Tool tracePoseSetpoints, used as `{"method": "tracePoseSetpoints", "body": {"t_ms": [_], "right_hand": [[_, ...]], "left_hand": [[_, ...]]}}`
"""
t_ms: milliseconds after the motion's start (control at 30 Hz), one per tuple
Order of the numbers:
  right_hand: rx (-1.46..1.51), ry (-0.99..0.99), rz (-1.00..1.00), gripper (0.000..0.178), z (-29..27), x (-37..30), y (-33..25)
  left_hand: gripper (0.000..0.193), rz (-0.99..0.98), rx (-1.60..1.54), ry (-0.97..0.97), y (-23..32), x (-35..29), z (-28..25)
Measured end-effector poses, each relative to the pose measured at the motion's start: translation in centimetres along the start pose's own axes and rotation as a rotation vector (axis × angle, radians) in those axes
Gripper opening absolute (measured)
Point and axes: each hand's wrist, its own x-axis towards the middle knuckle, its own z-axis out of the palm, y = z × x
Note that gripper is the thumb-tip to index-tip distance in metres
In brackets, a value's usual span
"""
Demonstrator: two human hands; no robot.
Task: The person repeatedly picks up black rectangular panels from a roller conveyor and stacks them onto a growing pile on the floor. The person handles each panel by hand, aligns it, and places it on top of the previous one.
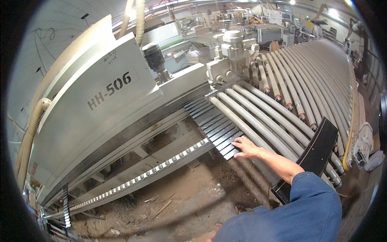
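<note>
Right hand (pixel 243 147) is resting on the slatted black strip (pixel 210 123), fingers spread and gripping nothing; the strip is lying just right of the white machine (pixel 100 76), rollers (pixel 266 122) running beyond. Handling at the strip is probably ongoing, but nothing is showing what's done or left. Left hand isn't showing; right palm is hiding some slats.

Lamps (pixel 333 13) glare upper rt, edges v. bent.
</note>
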Motion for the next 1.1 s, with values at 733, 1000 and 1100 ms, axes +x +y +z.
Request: {"method": "tracePoseSetpoints", "body": {"t_ms": [733, 1000, 1100], "right_hand": [[0.004, -0.008, 0.333, 0.077, -6.5, -5.3, 15.5], [-0.052, 0.011, 0.257, 0.065, -6.4, -5.1, 10.5], [-0.122, -0.106, 0.23, 0.06, -5.6, -4.1, 6.5]], "left_hand": [[0.026, 0.184, 0.394, -0.069, -2.9, -5.5, -1.0], [0.023, -0.065, -0.333, -0.069, -7.1, 3.5, -0.2], [0.024, 0.076, -0.117, -0.205, -6.5, 5.8, -0.9]]}}
